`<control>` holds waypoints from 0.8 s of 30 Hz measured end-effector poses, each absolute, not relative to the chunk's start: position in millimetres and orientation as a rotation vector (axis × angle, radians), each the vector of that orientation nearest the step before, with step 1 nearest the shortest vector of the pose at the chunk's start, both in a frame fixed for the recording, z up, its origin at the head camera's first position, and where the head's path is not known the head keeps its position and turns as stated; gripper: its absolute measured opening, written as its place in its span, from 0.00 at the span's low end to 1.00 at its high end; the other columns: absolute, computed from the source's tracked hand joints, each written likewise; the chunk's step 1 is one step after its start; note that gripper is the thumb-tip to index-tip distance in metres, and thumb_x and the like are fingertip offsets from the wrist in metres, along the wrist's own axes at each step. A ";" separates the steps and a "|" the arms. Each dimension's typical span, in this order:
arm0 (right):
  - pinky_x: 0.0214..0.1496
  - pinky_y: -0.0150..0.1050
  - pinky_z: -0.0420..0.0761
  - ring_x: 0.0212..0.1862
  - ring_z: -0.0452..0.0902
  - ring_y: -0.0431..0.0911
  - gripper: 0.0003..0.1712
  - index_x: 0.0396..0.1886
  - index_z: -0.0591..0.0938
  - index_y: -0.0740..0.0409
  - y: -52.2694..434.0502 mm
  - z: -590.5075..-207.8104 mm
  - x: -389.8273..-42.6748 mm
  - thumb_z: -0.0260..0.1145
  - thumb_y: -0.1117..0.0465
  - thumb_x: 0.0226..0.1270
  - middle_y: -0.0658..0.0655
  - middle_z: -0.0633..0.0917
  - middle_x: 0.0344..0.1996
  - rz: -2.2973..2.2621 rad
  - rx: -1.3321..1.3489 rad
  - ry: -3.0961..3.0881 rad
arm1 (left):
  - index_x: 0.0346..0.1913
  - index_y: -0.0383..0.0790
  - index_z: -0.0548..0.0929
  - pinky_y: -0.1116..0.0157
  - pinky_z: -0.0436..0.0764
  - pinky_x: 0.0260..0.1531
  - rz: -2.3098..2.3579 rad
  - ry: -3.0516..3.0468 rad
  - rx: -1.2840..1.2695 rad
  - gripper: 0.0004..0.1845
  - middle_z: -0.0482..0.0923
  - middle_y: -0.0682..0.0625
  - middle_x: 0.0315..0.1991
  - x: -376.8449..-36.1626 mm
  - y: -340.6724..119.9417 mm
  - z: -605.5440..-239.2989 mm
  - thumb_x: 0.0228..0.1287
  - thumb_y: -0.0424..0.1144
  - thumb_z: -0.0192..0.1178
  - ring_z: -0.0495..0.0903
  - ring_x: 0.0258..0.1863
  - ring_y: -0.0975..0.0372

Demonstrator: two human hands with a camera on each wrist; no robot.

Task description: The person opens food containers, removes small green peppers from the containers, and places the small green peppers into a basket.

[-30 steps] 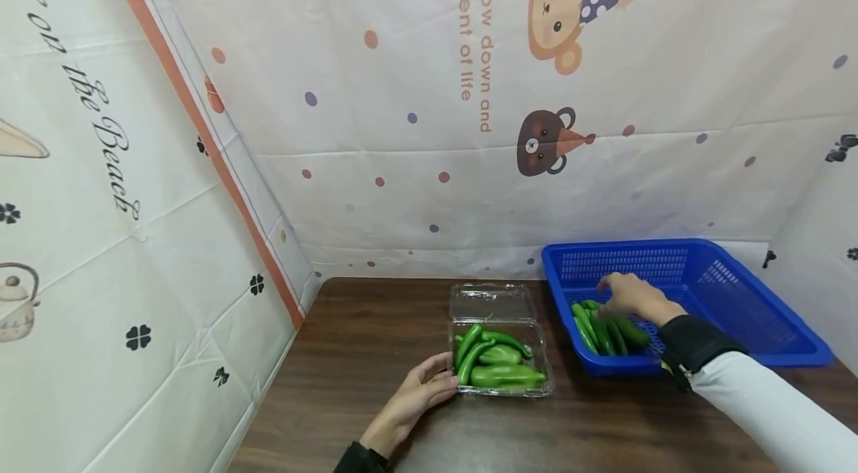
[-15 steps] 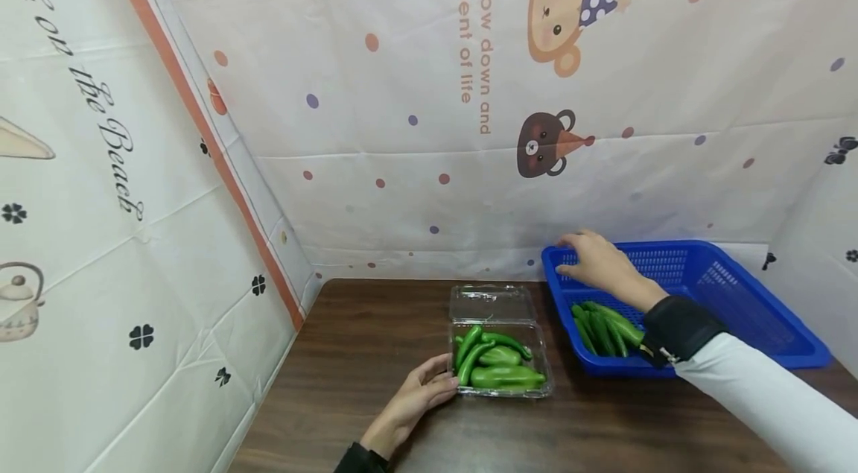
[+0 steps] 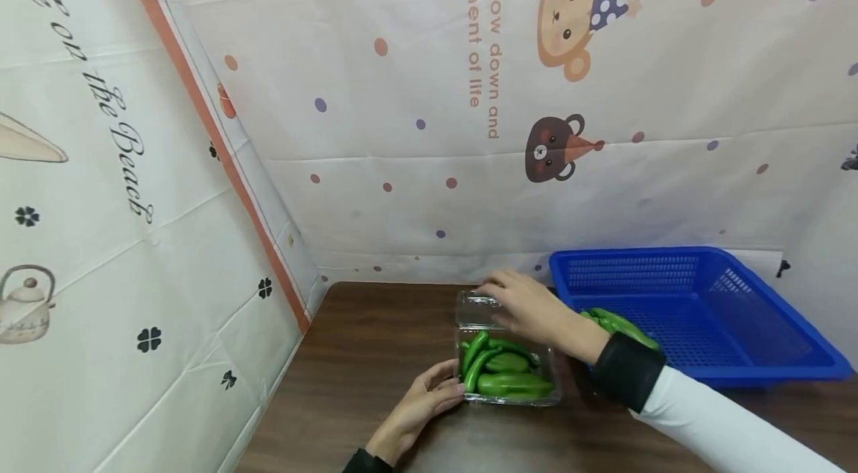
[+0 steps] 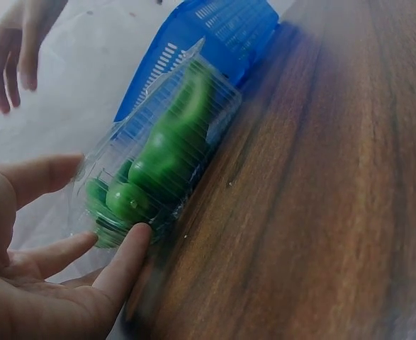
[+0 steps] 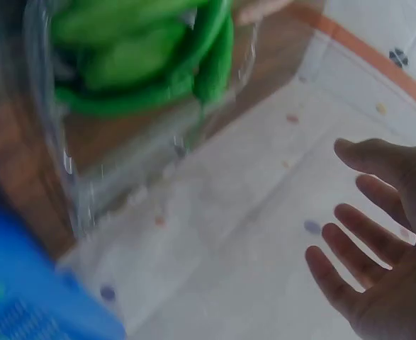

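A clear plastic clamshell box (image 3: 507,372) filled with green peppers (image 3: 503,372) sits on the dark wood table (image 3: 375,354), its lid (image 3: 477,309) folded back. My left hand (image 3: 424,404) rests with straight fingers against the box's left side; in the left wrist view its fingertips (image 4: 133,244) touch the clear wall of the box (image 4: 158,163). My right hand (image 3: 526,307) hovers empty, fingers spread, above the lid; the right wrist view shows the hand (image 5: 378,234) with nothing in it and the peppers (image 5: 144,57) blurred.
A blue plastic basket (image 3: 697,309) stands at the right of the table with several green peppers (image 3: 620,324) in its near-left corner. Printed cloth walls close in the left and back. Bare tabletop lies left of the box.
My right hand has left the blue basket and moved left to above the box's lid, holding nothing. The left hand has stayed against the box.
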State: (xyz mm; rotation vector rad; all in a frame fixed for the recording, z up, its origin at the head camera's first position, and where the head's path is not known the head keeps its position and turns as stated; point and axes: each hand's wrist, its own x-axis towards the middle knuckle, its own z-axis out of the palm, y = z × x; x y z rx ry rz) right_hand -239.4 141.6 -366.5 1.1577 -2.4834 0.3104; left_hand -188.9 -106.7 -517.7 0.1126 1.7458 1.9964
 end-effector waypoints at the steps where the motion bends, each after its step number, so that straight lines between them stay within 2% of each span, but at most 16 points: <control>1: 0.52 0.48 0.87 0.53 0.81 0.53 0.25 0.56 0.84 0.60 140.1 -371.5 -237.5 0.79 0.64 0.58 0.59 0.83 0.51 0.278 1.176 -2.480 | 0.77 0.32 0.62 0.55 0.81 0.66 1.995 1.744 0.115 0.37 0.65 0.33 0.73 -189.3 -105.1 -517.4 0.71 0.39 0.65 0.74 0.68 0.50; 11: 0.48 0.42 0.86 0.50 0.81 0.50 0.20 0.54 0.85 0.59 130.3 -423.3 -235.9 0.77 0.62 0.62 0.56 0.83 0.49 0.258 1.254 -2.663 | 0.76 0.32 0.63 0.56 0.81 0.65 2.001 1.731 0.125 0.36 0.68 0.36 0.71 -190.8 -98.3 -516.7 0.71 0.38 0.65 0.78 0.64 0.55; 18: 0.52 0.46 0.85 0.52 0.79 0.49 0.18 0.54 0.86 0.57 127.8 -454.0 -235.4 0.73 0.66 0.65 0.53 0.84 0.48 0.273 1.274 -2.603 | 0.76 0.31 0.63 0.59 0.82 0.64 2.017 1.743 0.135 0.36 0.69 0.35 0.71 -191.0 -102.4 -516.6 0.70 0.38 0.65 0.78 0.63 0.55; 24: 0.48 0.45 0.80 0.50 0.74 0.48 0.19 0.56 0.86 0.56 123.9 -462.8 -238.5 0.72 0.64 0.65 0.52 0.80 0.46 0.178 1.188 -2.552 | 0.76 0.31 0.64 0.59 0.82 0.64 2.008 1.761 0.118 0.36 0.69 0.35 0.71 -190.7 -106.0 -514.9 0.70 0.40 0.66 0.78 0.63 0.56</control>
